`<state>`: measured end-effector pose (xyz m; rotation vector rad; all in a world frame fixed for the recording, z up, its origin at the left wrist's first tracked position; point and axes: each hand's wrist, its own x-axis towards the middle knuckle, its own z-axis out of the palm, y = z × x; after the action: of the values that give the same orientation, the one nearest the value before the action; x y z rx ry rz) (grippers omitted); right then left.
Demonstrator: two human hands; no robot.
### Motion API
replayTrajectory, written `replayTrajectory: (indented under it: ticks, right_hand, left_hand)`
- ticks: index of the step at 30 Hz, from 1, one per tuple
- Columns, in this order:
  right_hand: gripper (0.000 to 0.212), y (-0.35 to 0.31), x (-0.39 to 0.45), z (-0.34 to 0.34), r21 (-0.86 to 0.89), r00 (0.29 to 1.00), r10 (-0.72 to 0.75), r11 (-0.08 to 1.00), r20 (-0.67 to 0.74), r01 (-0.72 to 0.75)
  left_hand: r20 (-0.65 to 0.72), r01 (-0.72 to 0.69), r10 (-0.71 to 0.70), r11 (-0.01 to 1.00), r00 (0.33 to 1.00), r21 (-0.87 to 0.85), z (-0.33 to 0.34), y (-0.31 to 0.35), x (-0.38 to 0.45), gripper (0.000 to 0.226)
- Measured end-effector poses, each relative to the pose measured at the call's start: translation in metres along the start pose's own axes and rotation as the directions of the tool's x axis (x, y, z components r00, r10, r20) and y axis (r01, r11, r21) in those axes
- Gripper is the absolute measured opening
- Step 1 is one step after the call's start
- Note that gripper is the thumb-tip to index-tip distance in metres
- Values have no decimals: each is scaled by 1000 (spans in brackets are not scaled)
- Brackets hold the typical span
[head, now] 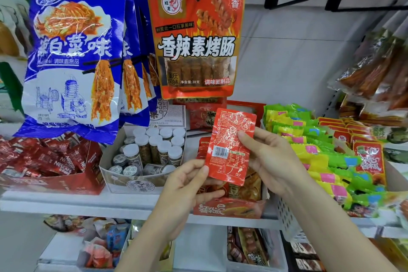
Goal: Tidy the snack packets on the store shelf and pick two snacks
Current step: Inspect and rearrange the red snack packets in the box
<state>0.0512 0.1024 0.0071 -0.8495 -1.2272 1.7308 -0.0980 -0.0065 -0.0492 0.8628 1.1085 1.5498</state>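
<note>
A small red snack packet (229, 146) is held upright in front of the shelf, its back with the barcode facing me. My left hand (187, 185) pinches its lower left corner. My right hand (265, 161) grips its right edge, thumb on the face. Behind and below it sits a red display box (229, 207) with more packets of the same kind. Above hangs a red-orange sausage-snack packet (196, 42) on a black hook, and left of it several blue packets (72, 59).
The white shelf edge (88, 203) carries a red Nescafe box (50, 168), a box of small white-capped jars (152, 150), and a white basket (289, 221) of yellow-green packets (313, 150). Lower shelf bins hold more snacks (249, 247). Brown snack packs (379, 66) hang at the right.
</note>
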Motion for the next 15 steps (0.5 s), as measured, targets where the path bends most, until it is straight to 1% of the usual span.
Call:
replayTrajectory:
  ticks: [3,6,8,10,11,13,14,15]
  right_hand:
    - [23,0,0,1,9,1000,-14,1000,-19,14]
    - [22,2,0,2,9,999,-14,1000,-37,14]
    - [21,6,0,3,21,1000,4,1000,-20,-3]
    - [24,9,-2,6,19,1000,14,1000,4,-14]
    - [25,11,-3,8,-20,1000,0,1000,-6,0]
    - [26,12,-5,10,-225,993,-101,970,-58,86]
    - [26,12,-5,11,-330,986,-156,935,-55,130]
    - [30,11,-7,12,-384,985,-172,911,-19,152]
  left_hand:
    - [11,-5,5,1000,1000,-20,-1,0,0,29]
    - [59,-18,20,999,998,-44,-1,0,-1,36]
    - [90,-27,29,999,995,-32,1,0,-1,43]
    - [80,-39,41,999,996,-37,3,-2,-1,42]
    - [65,-47,50,998,997,-45,4,-3,-1,39]
    - [20,-77,78,997,997,-29,6,-5,0,34]
    - [0,-103,103,995,995,14,7,-5,0,34]
    - [-11,-132,133,989,991,64,8,-5,1,36]
